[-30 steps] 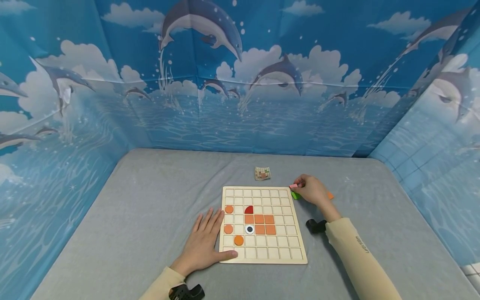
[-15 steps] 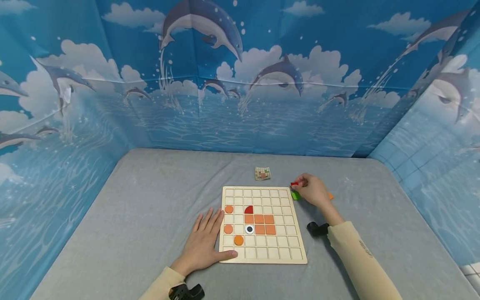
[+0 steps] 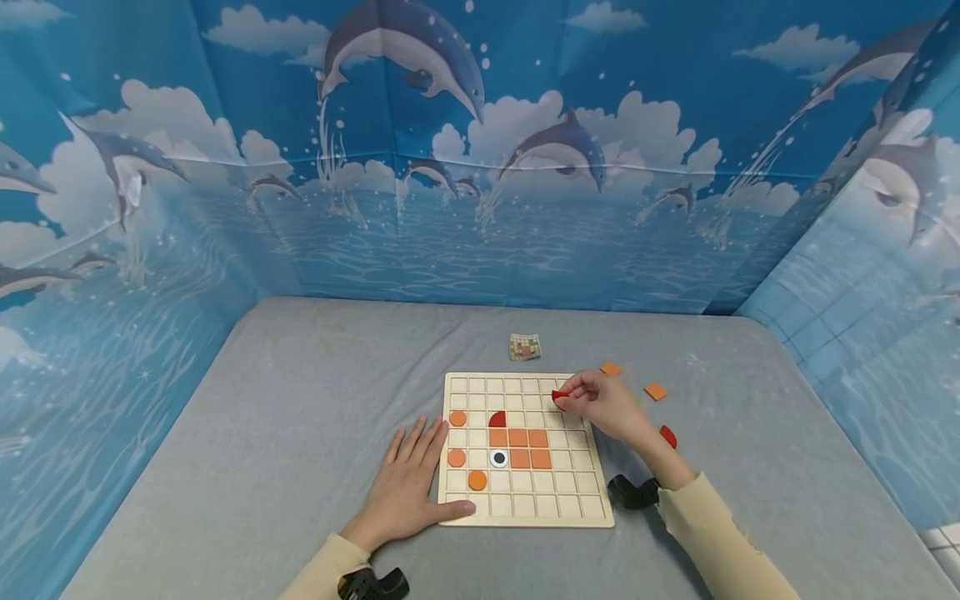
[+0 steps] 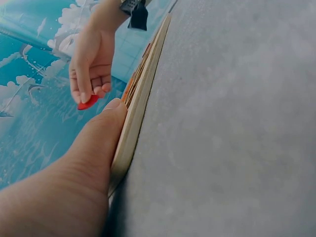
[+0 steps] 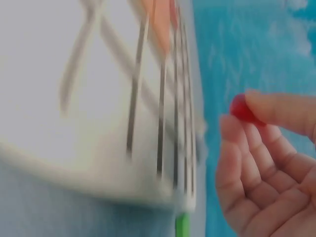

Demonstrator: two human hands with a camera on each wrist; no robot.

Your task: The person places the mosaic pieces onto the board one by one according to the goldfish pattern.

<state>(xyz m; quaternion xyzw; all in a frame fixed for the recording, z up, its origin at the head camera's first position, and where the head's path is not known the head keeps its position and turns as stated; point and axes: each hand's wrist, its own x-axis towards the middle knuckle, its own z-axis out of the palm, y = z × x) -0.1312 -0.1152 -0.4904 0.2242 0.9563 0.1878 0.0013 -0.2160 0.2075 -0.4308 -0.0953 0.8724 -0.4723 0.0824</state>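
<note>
Red piece (image 5: 243, 108) is hovering over gridded board (image 3: 579, 505) | right hand (image 3: 609, 406) is pinching it, fingers nearly meeting | left hand (image 3: 405, 493) is resting spread | placement apparently proceeding, next calling for grid alignment

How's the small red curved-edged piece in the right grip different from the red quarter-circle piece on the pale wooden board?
The small red curved-edged piece is raised above the pale wooden board; the red quarter-circle piece lies flat in one of its squares. The right grip partly covers the raised piece, while the quarter-circle piece shows its whole face. Both are red.
</note>
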